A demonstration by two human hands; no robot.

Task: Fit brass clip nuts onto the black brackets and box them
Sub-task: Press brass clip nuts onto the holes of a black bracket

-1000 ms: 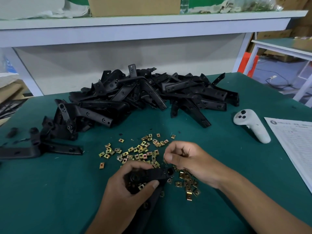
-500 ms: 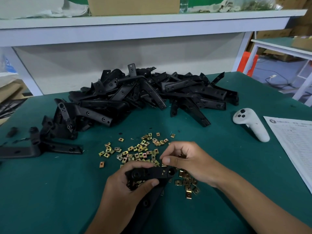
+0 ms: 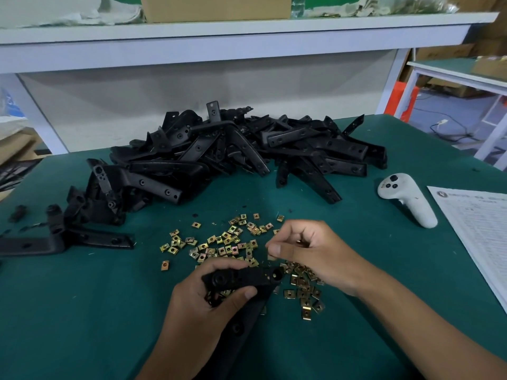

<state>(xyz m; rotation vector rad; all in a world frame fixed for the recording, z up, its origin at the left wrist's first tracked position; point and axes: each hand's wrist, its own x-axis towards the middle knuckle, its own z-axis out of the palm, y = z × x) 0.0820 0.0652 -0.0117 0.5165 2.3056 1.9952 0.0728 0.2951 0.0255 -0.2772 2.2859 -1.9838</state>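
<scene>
My left hand [image 3: 197,305] grips a black bracket [image 3: 247,278] by its short upper arm, and the long arm runs down toward me. Just above the bracket's right end, my right hand [image 3: 315,253] has its fingers curled, thumb against forefinger. A brass clip nut [image 3: 301,242] glints inside those fingers. Several loose brass clip nuts [image 3: 222,245] lie scattered on the green mat [image 3: 82,311] around both hands. A big pile of black brackets [image 3: 233,154] fills the back of the table.
One black bracket [image 3: 82,239] lies flat at the left. A white controller [image 3: 411,201] and a printed sheet [image 3: 480,229] lie at the right. A white shelf [image 3: 247,31] overhead carries a cardboard box [image 3: 216,8].
My right hand has shifted slightly over the bracket's end, its fingers staying curled. The left hand keeps its grip on the bracket, nearly still.
</scene>
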